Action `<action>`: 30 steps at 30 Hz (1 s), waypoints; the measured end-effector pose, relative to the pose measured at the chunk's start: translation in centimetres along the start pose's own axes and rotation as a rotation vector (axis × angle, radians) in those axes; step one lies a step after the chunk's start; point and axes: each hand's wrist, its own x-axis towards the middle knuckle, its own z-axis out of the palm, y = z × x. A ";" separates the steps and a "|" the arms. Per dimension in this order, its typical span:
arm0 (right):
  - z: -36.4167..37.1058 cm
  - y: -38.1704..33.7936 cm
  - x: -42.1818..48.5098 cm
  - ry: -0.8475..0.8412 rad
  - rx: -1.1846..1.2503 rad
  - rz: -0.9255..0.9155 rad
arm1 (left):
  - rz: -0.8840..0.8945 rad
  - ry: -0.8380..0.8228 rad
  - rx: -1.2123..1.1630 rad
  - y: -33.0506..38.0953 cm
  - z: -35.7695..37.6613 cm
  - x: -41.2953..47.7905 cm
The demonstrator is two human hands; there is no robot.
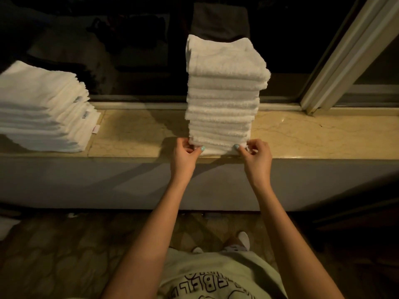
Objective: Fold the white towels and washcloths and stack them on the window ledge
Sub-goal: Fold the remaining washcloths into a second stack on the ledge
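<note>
A tall stack of folded white washcloths stands on the marble window ledge, near its front edge. My left hand pinches the bottom left corner of the stack, thumb on the front face. My right hand pinches the bottom right corner the same way. A lower, wider stack of folded white towels lies on the ledge at the far left, apart from the washcloths.
Dark window glass rises right behind the ledge, with a pale slanting window frame at the right. Bare ledge shows between the two stacks and to the right. Patterned floor lies below.
</note>
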 end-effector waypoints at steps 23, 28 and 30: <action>-1.6 0.9 1.9 -0.125 0.091 -0.059 | -0.043 -0.138 -0.226 -0.1 -1.1 1.0; -1.9 0.5 1.9 -0.123 0.160 -0.043 | -0.088 -0.121 -0.150 -0.1 -1.0 1.9; -1.9 0.6 2.1 -0.116 0.174 -0.006 | -0.105 -0.097 -0.153 -0.2 -1.0 2.1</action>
